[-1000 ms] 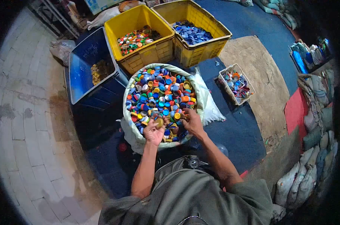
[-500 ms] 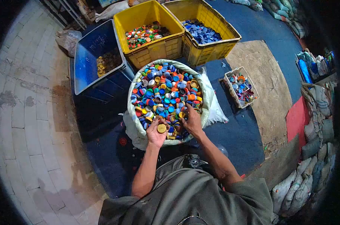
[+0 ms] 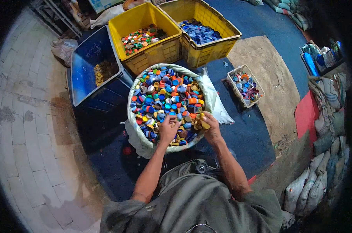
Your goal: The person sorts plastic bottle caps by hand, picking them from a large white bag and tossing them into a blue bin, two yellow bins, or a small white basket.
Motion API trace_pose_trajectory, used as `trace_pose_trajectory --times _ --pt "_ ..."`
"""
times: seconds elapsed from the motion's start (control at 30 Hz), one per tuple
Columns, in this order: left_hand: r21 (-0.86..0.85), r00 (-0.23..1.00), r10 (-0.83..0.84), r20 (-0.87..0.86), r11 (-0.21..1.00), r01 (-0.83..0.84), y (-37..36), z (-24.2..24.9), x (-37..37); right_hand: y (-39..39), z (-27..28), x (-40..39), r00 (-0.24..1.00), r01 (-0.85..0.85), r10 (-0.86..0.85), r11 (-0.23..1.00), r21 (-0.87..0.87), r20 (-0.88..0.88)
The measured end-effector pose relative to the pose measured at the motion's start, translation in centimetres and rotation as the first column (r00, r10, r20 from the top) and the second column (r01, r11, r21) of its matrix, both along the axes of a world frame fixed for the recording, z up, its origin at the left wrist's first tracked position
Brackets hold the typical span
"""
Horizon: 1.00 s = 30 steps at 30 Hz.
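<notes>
A round white-rimmed sack full of loose bottle caps in many colours stands in front of me. My right hand is closed on gold-yellow bottle caps over the sack's right front side. Just left of it, my left hand reaches over the front of the pile with its fingers curled in. Whatever may be between those left fingers is hard to make out. Caps lie close around and below both hands.
Behind the sack stand a blue bin with yellowish caps, a yellow bin with mixed caps, and another yellow bin with blue caps. A small white basket of caps sits right. Filled sacks line the right side.
My left hand has turned from holding a gold cap palm-up to reaching over the pile. My right hand has moved right and lifted, now with gold-yellow caps. The view has shifted slightly.
</notes>
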<state>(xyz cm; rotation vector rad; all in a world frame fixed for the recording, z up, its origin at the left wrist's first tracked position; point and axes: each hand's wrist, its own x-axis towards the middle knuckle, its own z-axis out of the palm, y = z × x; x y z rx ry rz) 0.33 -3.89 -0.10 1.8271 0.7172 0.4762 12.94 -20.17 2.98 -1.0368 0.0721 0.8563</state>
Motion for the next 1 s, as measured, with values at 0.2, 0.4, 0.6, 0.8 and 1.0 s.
trace_pose_trajectory --times 0.2,0.4,0.6,0.8,1.0 --pt "0.355 0.984 -0.081 -0.156 0.925 0.133 -0.8 1.0 1.5 -4.1 1.2 0.0 0.964 0.030 0.034 0.972 0.233 -0.263" --pt "0.340 0.911 0.014 -0.413 0.930 0.140 -2.0 2.4 2.5 -4.9 0.0 -0.6 0.919 0.113 0.039 0.927 0.357 -0.392" --pt "0.288 0.887 0.021 -0.461 0.949 0.127 -2.6 3.1 3.4 -3.9 1.5 -0.8 0.903 0.128 0.061 0.907 0.402 -0.426" --pt "0.027 0.943 0.043 -0.331 0.999 -0.036 -1.5 1.7 3.0 -2.9 0.8 -0.7 0.925 0.049 0.102 0.923 0.383 -0.365" --pt "-0.937 0.968 0.238 0.082 0.350 -0.007 0.5 0.8 0.1 -1.6 0.9 -1.1 0.931 -0.021 0.162 0.918 0.396 -0.327"
